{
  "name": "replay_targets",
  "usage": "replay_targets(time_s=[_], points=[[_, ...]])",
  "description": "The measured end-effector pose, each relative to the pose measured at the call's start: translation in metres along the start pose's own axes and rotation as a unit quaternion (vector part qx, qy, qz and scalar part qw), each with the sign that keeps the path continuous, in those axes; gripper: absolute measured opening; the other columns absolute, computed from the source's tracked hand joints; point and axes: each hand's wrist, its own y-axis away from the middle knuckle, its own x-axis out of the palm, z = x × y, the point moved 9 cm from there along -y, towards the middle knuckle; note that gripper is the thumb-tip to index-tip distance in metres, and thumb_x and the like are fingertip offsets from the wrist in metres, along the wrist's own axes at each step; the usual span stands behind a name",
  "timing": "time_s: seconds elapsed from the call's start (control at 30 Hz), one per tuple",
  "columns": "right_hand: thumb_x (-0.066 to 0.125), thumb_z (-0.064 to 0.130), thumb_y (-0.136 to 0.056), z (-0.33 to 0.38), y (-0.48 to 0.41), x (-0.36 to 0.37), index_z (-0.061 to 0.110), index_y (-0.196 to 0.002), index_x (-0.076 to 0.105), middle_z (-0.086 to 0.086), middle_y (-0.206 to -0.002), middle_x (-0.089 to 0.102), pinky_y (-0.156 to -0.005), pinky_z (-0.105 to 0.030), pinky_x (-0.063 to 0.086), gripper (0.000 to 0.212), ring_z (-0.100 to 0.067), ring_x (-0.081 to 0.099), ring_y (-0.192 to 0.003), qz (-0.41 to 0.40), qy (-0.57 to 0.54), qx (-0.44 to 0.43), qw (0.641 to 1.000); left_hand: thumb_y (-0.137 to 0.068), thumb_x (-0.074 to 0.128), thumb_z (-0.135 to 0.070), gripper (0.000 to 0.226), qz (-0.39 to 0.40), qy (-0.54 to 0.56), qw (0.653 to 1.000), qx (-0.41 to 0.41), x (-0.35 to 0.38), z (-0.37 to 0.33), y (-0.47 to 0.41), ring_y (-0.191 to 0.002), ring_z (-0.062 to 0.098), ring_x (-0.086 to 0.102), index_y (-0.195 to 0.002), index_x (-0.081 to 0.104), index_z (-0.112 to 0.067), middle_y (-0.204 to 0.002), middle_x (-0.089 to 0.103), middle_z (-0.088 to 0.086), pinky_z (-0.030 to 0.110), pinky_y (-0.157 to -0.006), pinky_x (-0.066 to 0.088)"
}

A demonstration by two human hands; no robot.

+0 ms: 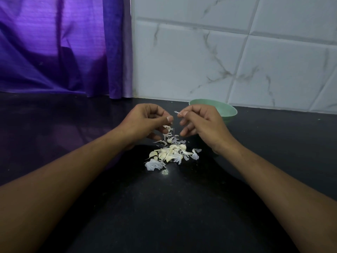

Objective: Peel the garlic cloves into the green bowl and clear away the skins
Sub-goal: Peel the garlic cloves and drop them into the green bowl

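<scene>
Both hands are raised over the black countertop (255, 161), just left of the green bowl (230, 109). They're close together, not touching.

Right hand (200, 123): thumb and forefinger pinch a small white skin flake (176, 112), with the other fingers loosely curled underneath. From where I stand this hand overlaps the bowl's left side.

Left hand (145, 121): further left of the bowl, fingers curled in, thumb laid against the forefinger, facing the right hand across a narrow gap. A few papery bits (167, 128) sit right under its thumb. Can't tell if it grips them or they're loose, or whether a clove is tucked inside the fingers.

Garlic cloves (170, 153): a small pile of pale cream cloves on the countertop, left of the bowl and nearer the person, below both hands.

Skins (153, 165): thin white pieces mixed through the pile and scattered round it. The biggest piece lies on the side of the pile farthest from the bowl, and a smaller one lies on the bowl side.

The bowl stands upright on the countertop, close to the marble-pattern tiled wall (237, 52) behind it. Its contents aren't visible from this angle.

A purple curtain (60, 44) hangs well left of the bowl, down to the back edge of the countertop.
</scene>
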Motion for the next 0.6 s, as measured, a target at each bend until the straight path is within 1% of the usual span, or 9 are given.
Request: replay_targets(time_s=[0.03,0.07,0.1,0.17,0.23,0.3,0.37,0.47,0.6], points=[[0.06,0.014,-0.103,0.0,0.0,0.001,0.012,-0.094,0.074,-0.008,-0.079,0.071,-0.062,-0.043,0.061,0.017,-0.031,0.073,-0.062,0.004,0.02,-0.006,1.0,-0.096,0.072,-0.013,0.016,-0.002,0.011,1.0,0.001,-0.001,-0.001,0.0,-0.079,0.021,0.071,-0.105,0.069,-0.001,-0.091,0.077,0.012,0.028,-0.057,0.06],[0.062,0.018,-0.103,0.0,0.001,0.002,0.014,-0.094,0.075,-0.008,-0.08,0.072,-0.063,-0.045,0.062,0.016,-0.031,0.074,-0.062,0.007,0.038,-0.014,0.999,-0.096,0.071,-0.012,0.015,-0.003,0.02,1.0,0.001,-0.002,-0.001,0.0,-0.081,0.022,0.071,-0.106,0.069,-0.001,-0.096,0.077,0.014,0.028,-0.057,0.06],[0.065,0.02,-0.101,0.001,0.001,0.003,0.015,-0.093,0.075,-0.009,-0.079,0.073,-0.061,-0.043,0.062,0.014,-0.03,0.074,-0.062,0.007,0.056,-0.023,0.998,-0.096,0.071,-0.011,0.016,-0.005,0.026,1.0,0.0,-0.002,-0.002,0.0,-0.081,0.022,0.072,-0.107,0.069,-0.001,-0.098,0.078,0.014,0.028,-0.058,0.061],[0.073,0.02,-0.096,0.004,0.003,0.001,0.013,-0.088,0.076,-0.007,-0.068,0.072,-0.058,-0.039,0.062,0.011,-0.024,0.074,-0.06,0.001,0.086,-0.034,0.996,-0.094,0.072,-0.01,0.017,-0.01,0.033,0.999,-0.004,-0.004,-0.001,0.0,-0.081,0.022,0.072,-0.108,0.069,-0.001,-0.095,0.078,0.012,0.028,-0.058,0.061],[0.079,0.016,-0.09,0.005,0.004,0.0,0.01,-0.085,0.076,-0.005,-0.063,0.072,-0.055,-0.036,0.061,0.009,-0.019,0.073,-0.058,-0.005,0.104,-0.033,0.994,-0.093,0.074,-0.009,0.015,-0.012,0.044,0.999,-0.009,-0.005,0.0,-0.001,-0.081,0.022,0.072,-0.106,0.069,-0.003,-0.095,0.078,0.013,0.029,-0.057,0.061],[0.081,0.008,-0.086,0.004,0.003,-0.001,0.008,-0.086,0.072,-0.005,-0.065,0.072,-0.054,-0.037,0.061,0.009,-0.02,0.074,-0.059,-0.005,0.103,-0.028,0.994,-0.092,0.074,-0.008,0.015,-0.013,0.051,0.999,-0.012,-0.004,0.001,-0.001,-0.08,0.022,0.073,-0.105,0.069,-0.004,-0.098,0.077,0.017,0.03,-0.057,0.061],[0.079,0.001,-0.086,0.004,0.003,0.0,0.009,-0.09,0.068,-0.003,-0.074,0.072,-0.052,-0.037,0.059,0.014,-0.023,0.074,-0.061,0.002,0.083,-0.033,0.996,-0.092,0.074,-0.007,0.016,-0.011,0.054,0.998,-0.012,-0.004,0.002,-0.001,-0.08,0.022,0.073,-0.106,0.068,-0.004,-0.095,0.078,0.015,0.029,-0.056,0.061],[0.08,0.003,-0.087,0.006,0.003,0.007,0.008,-0.098,0.069,-0.005,-0.082,0.072,-0.054,-0.036,0.059,0.016,-0.024,0.075,-0.063,0.022,0.066,-0.049,0.996,-0.092,0.075,-0.009,0.017,0.003,0.047,0.999,-0.006,-0.001,0.001,-0.001,-0.081,0.022,0.073,-0.107,0.068,-0.003,-0.091,0.078,0.01,0.029,-0.057,0.06],[0.079,0.007,-0.089,0.008,0.004,0.009,0.006,-0.096,0.074,-0.011,-0.078,0.075,-0.064,-0.045,0.064,0.008,-0.024,0.076,-0.064,0.024,0.068,-0.063,0.995,-0.092,0.075,-0.012,0.017,0.023,0.032,0.999,0.003,0.002,0.001,0.0,-0.083,0.022,0.073,-0.105,0.069,-0.004,-0.091,0.078,0.01,0.031,-0.062,0.061]])
